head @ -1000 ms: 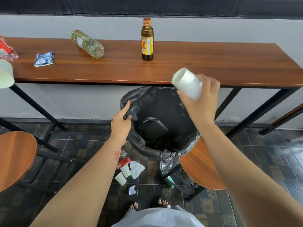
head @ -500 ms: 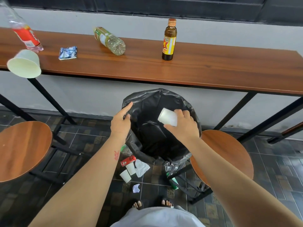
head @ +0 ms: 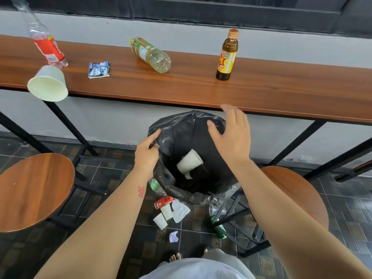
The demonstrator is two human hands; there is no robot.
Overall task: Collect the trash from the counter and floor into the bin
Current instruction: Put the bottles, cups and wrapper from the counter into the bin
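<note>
A bin lined with a black bag (head: pixel 177 127) stands under the wooden counter (head: pixel 261 93). Inside it lies a white paper cup (head: pixel 190 163). My left hand (head: pixel 146 153) pinches the bag's left rim. My right hand (head: pixel 231 135) hovers over the bin with fingers spread and nothing in it. On the counter lie a white cup (head: pixel 48 84) at the edge, a red-labelled bottle (head: pixel 47 47), a blue wrapper (head: pixel 99 69), a clear bottle on its side (head: pixel 151 55) and an upright brown bottle (head: pixel 227 57). Floor trash by the bin includes a red can (head: pixel 163 202), white cups (head: pixel 163 217) and crumpled paper (head: pixel 180 210).
Round wooden stools stand left (head: pixel 34 190) and right (head: pixel 298 190) of the bin. Black metal counter legs (head: pixel 66 121) and stool frames (head: pixel 241 220) cross the tiled floor. A clear plastic cup (head: pixel 217 209) and a green can (head: pixel 220 232) lie under the right stool's frame.
My right hand carried the white cup down over the bin, let it go, and lifted away open. The cup now lies inside the bag. My left hand stayed on the rim.
</note>
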